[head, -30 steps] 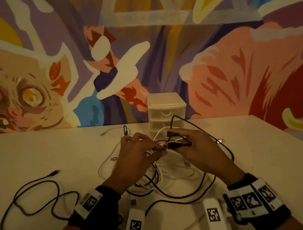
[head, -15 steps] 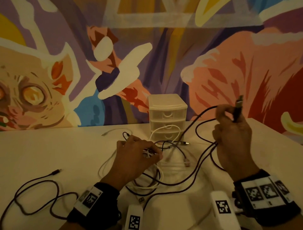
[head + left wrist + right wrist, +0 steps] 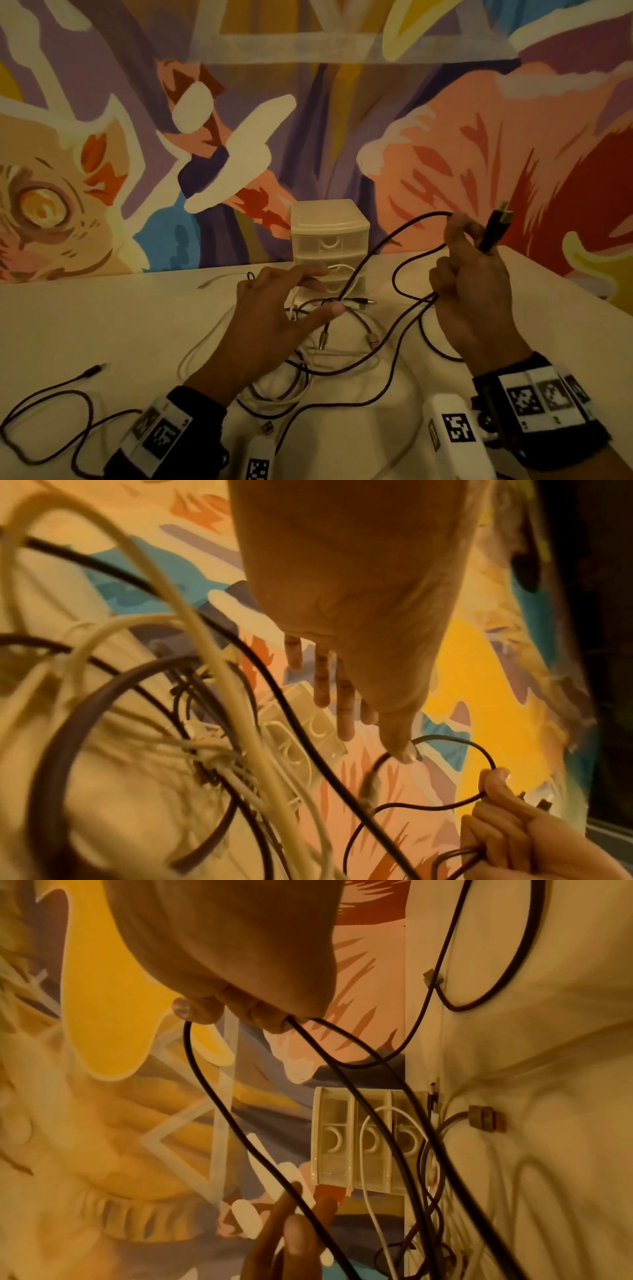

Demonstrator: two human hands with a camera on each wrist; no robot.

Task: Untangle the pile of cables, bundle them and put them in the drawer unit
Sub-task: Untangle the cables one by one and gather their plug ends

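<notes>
A tangle of black and white cables (image 3: 308,359) lies on the white table (image 3: 102,325) before the translucent three-drawer unit (image 3: 329,240). My left hand (image 3: 318,291) hovers over the tangle with fingers spread straight and the thumb against a black strand; it holds nothing. My right hand (image 3: 469,246) is raised to the right and grips a black cable (image 3: 394,236), whose plug (image 3: 495,229) sticks up past the fingers. More of that cable's loops pass through the lower fingers. In the left wrist view, straight fingers (image 3: 322,683) reach over a knot of white cables (image 3: 212,753). All drawers (image 3: 342,1137) look closed.
A separate black cable (image 3: 51,411) lies loose at the table's front left. A thin white cable (image 3: 219,279) lies at the back, left of the drawer unit. The painted wall (image 3: 445,154) stands right behind the table. The table's right edge (image 3: 565,274) runs close to my right hand.
My left hand has let go of the tangle and spread its fingers. My right hand stays raised to the right, still holding the black cable with the plug up.
</notes>
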